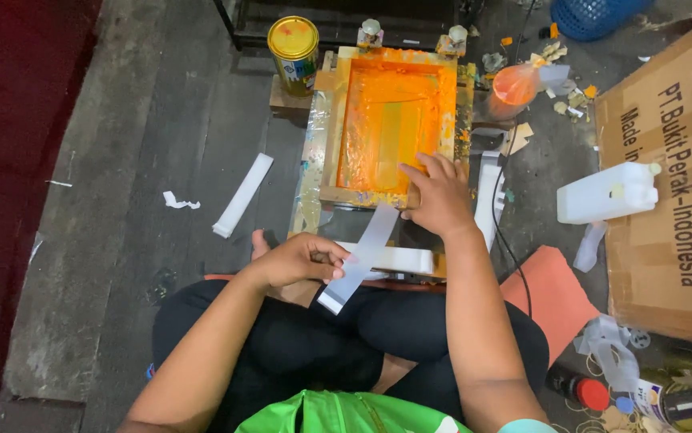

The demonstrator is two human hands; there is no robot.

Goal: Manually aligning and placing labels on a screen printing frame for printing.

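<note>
Hands are working at a small screen-printing frame [394, 120] that is lying flat on the dark floor, its mesh covered with orange ink, seen from the head camera looking down over the crossed legs of the person. The left hand [302, 261] is pinching the lower end of a long white strip [362, 256] between thumb and fingers, and the strip is running up slantwise until its upper end is slipping under the near edge of the frame. The right hand [438, 196] is resting with fingers spread on that near edge, pressing or lifting it; it is grasping nothing that I can see. As I judge it, the step in hand is the moving of a strip under the screen, and the next move is asking for the frame to stay steady while the strip is guided straight. Around the work, a yellow-topped can [294, 50] is standing just beside the far left corner of the frame, a bag of orange ink [514, 84] is lying at the far right, and a white jug [609, 192] is lying near a cardboard box [674, 184]. Another white strip [242, 195] is lying well apart on the left. A black cable [504, 240] is running close by the right forearm and could be catching it.
</note>
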